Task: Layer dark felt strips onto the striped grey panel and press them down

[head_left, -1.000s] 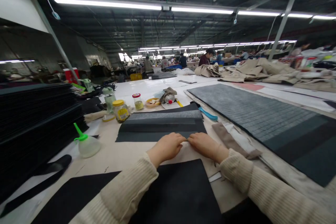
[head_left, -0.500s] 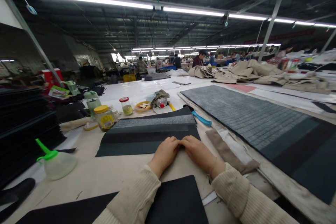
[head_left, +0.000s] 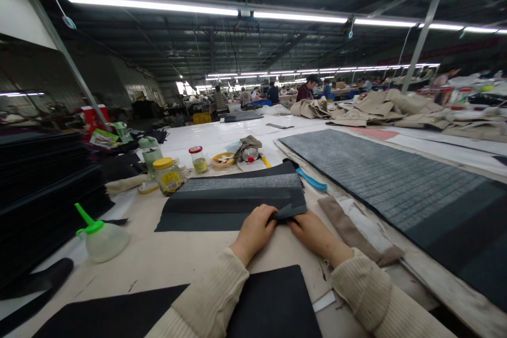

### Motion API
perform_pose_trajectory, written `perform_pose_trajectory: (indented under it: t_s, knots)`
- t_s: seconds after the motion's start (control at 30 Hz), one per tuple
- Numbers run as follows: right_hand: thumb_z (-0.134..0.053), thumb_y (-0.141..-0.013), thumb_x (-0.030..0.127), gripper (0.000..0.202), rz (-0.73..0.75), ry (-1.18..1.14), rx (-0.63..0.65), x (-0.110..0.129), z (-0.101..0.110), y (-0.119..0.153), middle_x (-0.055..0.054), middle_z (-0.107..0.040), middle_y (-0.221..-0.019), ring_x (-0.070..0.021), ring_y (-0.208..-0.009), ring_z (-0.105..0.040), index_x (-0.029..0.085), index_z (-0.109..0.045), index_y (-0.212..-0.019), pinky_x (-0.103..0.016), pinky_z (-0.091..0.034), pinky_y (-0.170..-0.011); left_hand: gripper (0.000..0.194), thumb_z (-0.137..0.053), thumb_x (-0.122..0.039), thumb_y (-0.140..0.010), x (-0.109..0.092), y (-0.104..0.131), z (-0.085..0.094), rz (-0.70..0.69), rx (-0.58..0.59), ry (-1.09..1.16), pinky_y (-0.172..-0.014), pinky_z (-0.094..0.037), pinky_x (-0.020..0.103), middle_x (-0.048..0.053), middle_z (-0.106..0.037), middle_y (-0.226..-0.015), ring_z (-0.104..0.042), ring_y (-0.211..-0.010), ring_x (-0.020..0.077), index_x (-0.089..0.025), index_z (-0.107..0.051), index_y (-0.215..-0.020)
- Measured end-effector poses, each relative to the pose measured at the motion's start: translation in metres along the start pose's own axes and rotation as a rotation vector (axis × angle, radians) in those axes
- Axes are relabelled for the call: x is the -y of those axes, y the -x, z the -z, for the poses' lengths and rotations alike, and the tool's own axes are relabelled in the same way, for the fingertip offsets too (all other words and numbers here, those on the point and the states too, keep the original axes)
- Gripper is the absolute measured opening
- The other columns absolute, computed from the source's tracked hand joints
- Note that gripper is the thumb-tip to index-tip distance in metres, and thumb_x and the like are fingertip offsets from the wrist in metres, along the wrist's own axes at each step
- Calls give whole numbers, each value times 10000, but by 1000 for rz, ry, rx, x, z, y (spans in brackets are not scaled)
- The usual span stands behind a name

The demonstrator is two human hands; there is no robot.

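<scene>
A dark fabric piece with a grey speckled band lies on the table in front of me. Its near right edge is lifted and turned back between my hands. My left hand pinches that edge, with the thumb and fingers closed on it. At the right corner, my right hand grips the same edge, its fingertips partly hidden by the cloth. Nearer to me, a black panel lies below and between my forearms. A blue-handled tool rests just past the fabric's right side.
To the left stand a green-spouted bottle, a yellow-lidded jar, a red-lidded jar and a dark fabric stack. A large grey panel covers the right side. Beige pieces are heaped behind; other people work far off.
My hands, close together before, have moved apart slightly, and the fabric's near edge now shows raised and folded between them. The view has shifted a little to the left.
</scene>
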State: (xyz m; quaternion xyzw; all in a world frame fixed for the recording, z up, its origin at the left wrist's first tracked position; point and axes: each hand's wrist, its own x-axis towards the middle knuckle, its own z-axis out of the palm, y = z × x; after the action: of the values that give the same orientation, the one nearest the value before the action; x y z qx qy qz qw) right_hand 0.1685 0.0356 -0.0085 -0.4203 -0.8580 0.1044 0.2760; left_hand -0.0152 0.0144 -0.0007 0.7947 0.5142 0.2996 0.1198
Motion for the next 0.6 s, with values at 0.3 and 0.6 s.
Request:
perform_pose_trajectory:
  t_s: [0.3, 0.6]
  knots:
    - [-442, -817, 170, 317, 19, -8, 4, -4, -2, -2, -122, -590, -1137, -213, -1070, -518, 133, -626, -1073, -372, -391, -958, 257, -395, -272, -874, 5, -5, 3, 204, -228, 362, -792, -435, 288, 55, -622, -880, -557, -841, 172, -144, -617, -895]
    - [-434, -818, 183, 303, 35, -15, -28, -8, -7, 0, -103, -607, -1113, -208, -1036, -540, 164, -649, -1031, -388, -402, -943, 413, -473, -571, -758, 16, 16, 173, 289, -828, 525, -619, -477, 270, -5, -596, -714, -577, -677, 151, -169, -516, -848]
